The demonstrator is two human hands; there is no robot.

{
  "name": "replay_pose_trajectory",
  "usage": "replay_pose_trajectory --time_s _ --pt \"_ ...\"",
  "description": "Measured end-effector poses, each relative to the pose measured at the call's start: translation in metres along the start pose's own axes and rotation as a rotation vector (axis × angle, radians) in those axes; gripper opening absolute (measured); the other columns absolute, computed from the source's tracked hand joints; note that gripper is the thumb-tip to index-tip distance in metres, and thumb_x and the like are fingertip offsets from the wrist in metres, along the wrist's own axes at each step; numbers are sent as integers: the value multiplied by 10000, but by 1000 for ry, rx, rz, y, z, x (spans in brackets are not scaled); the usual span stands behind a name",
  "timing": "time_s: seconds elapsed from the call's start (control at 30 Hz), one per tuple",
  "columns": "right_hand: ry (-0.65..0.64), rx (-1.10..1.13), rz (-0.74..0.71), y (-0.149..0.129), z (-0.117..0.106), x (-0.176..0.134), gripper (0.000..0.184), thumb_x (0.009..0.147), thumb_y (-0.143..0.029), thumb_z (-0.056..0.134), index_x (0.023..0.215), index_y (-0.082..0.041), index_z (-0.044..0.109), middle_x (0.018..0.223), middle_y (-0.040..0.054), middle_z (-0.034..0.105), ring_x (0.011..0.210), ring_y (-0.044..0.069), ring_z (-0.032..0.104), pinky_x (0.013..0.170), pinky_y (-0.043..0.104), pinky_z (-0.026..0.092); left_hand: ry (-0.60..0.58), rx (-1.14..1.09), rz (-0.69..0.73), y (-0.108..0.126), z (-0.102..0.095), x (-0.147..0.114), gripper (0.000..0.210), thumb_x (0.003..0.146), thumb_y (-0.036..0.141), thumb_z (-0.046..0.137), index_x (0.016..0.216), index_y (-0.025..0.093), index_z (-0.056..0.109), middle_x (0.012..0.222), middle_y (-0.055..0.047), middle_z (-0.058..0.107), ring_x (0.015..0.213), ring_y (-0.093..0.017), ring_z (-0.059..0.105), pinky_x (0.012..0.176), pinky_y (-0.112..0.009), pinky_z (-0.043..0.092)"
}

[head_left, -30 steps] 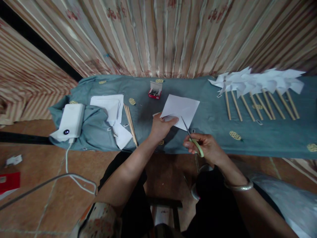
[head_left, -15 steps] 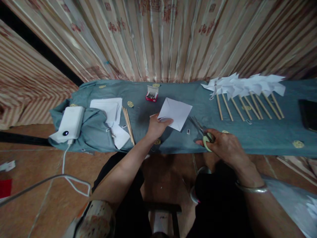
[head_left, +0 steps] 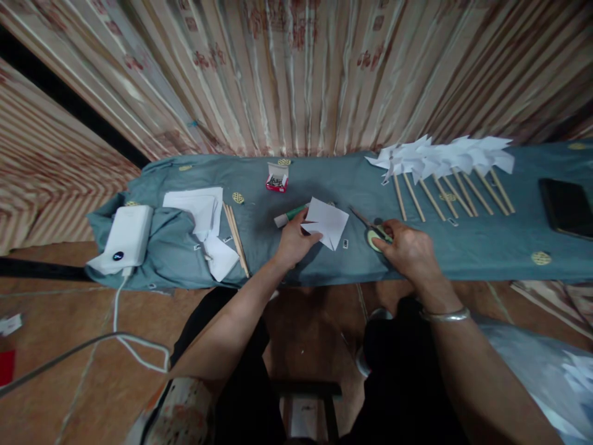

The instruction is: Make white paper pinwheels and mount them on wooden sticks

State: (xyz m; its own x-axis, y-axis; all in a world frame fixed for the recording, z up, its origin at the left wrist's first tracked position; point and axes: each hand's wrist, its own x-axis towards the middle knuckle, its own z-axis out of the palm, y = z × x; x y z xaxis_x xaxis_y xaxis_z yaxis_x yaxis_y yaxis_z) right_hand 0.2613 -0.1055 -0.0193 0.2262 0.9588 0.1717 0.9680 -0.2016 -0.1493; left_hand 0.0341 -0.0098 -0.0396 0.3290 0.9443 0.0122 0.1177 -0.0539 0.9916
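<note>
My left hand [head_left: 298, 240] pinches the left corner of a square sheet of white paper [head_left: 328, 217], thumb on top. Slits run inward from the sheet's corners near my thumb. Partly hidden behind the paper and my fingers is a green and white tube [head_left: 286, 216] lying on the cloth. To the right, my right hand [head_left: 410, 247] grips the light green handles of a pair of scissors [head_left: 365, 224]. Their blades point up and left, close to the cloth and apart from the paper.
White paper pinwheels [head_left: 445, 157] on wooden sticks lie in a row at the right, with a black phone [head_left: 566, 207] beyond. A small red box [head_left: 277, 180] holds metal pieces. Leftward are loose sticks [head_left: 236, 241], paper sheets [head_left: 199, 204] and a white power bank [head_left: 130, 238] with a cable.
The scissors have come down to the cloth and moved slightly left with my right hand. My left hand's paper has moved a little, and the tube behind it now shows.
</note>
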Motion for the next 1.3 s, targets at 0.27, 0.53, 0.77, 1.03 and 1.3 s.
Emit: replay_pose_trajectory --time_s 0.27,0.53,0.77,1.03,1.3 --pt "-59 21 30 4 -6 7 314 824 -393 619 1026 -173 715 930 129 762 828 301 709 658 348 480 -43 194 104 7 -19 -13 682 674 90 678 1338 164 543 1299 -149 620 1031 -244 664 847 -350 571" --pt "-3 60 -7 11 1 10 325 789 -404 662 998 -163 726 942 154 751 861 352 705 698 428 526 -58 399 294 1 -27 -14 545 750 29 572 1263 205 625 1359 -130 563 1167 -250 613 952 -405 554" --pt "185 139 -148 -1 5 11 302 816 -278 589 1052 -130 707 1130 188 700 1044 373 652 900 519 525 -99 374 218 0 -17 -21 340 779 54 597 1095 131 696 1172 -130 658 846 -169 696 829 -344 602" --pt "177 348 -445 -50 10 -3 314 945 -258 486 1158 -114 667 1206 186 689 1141 306 638 1003 491 502 -232 337 162 9 -11 -55 304 825 121 610 1113 157 699 1088 -94 680 890 -163 665 816 -293 560" --pt "143 350 -470 -62 25 -3 358 972 -284 449 1200 -91 647 1253 207 658 1171 313 618 1013 497 500 -228 351 136 18 -23 -57 357 880 260 613 1223 170 649 851 -33 660 712 -143 599 742 -284 519"
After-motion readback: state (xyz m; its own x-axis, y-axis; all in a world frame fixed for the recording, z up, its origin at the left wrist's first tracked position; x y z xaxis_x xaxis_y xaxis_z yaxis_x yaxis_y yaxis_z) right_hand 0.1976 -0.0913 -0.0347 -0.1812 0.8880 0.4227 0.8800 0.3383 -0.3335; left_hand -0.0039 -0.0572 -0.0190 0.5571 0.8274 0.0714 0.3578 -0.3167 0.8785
